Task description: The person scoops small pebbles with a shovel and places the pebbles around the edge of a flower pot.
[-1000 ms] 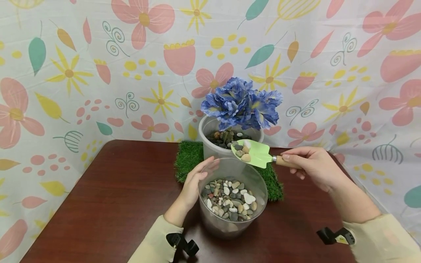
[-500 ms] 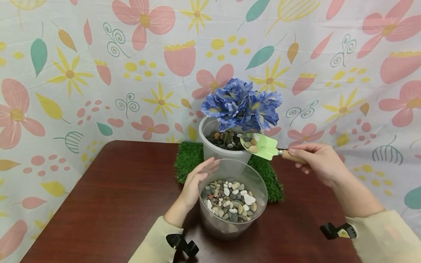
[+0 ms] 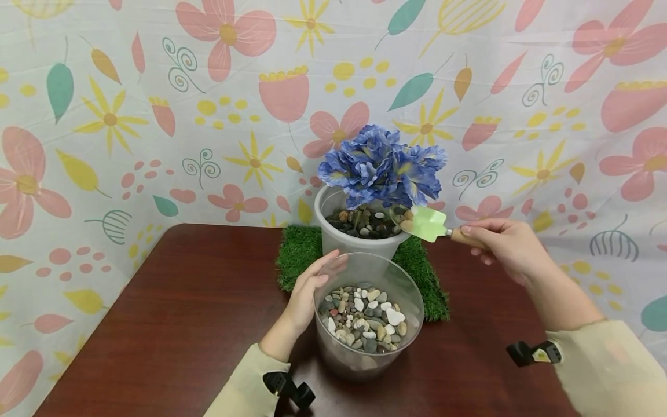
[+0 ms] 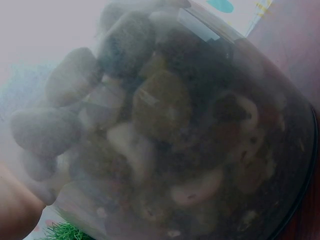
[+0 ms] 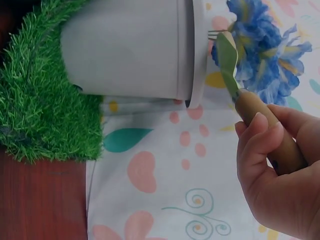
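In the head view my right hand holds a small trowel by its wooden handle. The pale green blade tilts over the right rim of a white flowerpot, with a few pebbles at its tip. The pot bears blue flowers above stones. In front, a clear plastic bucket contains many pebbles. My left hand rests against the bucket's left side, fingers extended along the wall. The right wrist view shows my fingers curled round the handle.
A mat of artificial grass lies under the flowerpot on the dark wooden table. Behind the table hangs a cloth printed with flowers. Each sleeve carries a black wrist camera.
My right hand has moved the trowel right and back, from above the bucket to the pot's right rim. Fewer pebbles show on its blade. The left hand and bucket have stayed put.
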Tool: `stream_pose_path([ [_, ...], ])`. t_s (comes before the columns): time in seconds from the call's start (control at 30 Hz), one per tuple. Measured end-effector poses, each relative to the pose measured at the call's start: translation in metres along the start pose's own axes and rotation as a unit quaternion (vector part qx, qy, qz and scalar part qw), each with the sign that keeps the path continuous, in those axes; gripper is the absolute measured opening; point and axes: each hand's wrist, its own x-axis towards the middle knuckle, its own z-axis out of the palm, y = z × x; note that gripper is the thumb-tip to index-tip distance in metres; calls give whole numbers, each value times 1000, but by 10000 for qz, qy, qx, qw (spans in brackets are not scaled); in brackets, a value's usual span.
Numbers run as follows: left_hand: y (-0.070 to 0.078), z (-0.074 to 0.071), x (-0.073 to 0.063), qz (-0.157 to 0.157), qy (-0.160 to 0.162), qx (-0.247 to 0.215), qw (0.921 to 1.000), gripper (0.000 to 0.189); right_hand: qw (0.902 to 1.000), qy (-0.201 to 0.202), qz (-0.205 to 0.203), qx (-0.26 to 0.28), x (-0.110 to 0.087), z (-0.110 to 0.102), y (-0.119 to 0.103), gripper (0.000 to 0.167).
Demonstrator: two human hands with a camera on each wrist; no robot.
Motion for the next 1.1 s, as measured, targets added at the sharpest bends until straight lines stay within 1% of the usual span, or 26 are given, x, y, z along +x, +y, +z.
stream_pose_path([
  [0.17, 0, 0, 0, 5, 12, 4, 10000, 56, 9997, 48, 12, -218, 4, -2, -1, 14],
  [0.23, -1, 0, -1, 7, 10, 1, 10000, 56, 9994, 52, -42, -331, 5, -3, -1, 14],
  [0.37, -3, -1, -1, 12, 4, -6, 10000, 56, 9992, 78, -67, -397, 8, -4, -2, 12],
  [0.67, -3, -1, -1, 92, -26, 0, 10000, 56, 9957, 319, 186, -844, 14, -7, -7, 9],
  [0.83, -2, -1, 0, 81, -51, 11, 10000, 56, 9940, 398, 66, -1014, 20, -6, -10, 8],
  [0.93, -2, -1, 0, 62, -44, -6, 10000, 56, 9935, 457, -57, -1039, 22, -5, -11, 10],
  [1.0, -2, -1, 0, 56, -37, -26, 10000, 56, 9919, 534, -93, -1152, 23, -5, -12, 12],
  [1.1, -3, -1, 0, 82, -36, -24, 10000, 56, 9878, 587, -115, -1438, 24, -4, -15, 23],
])
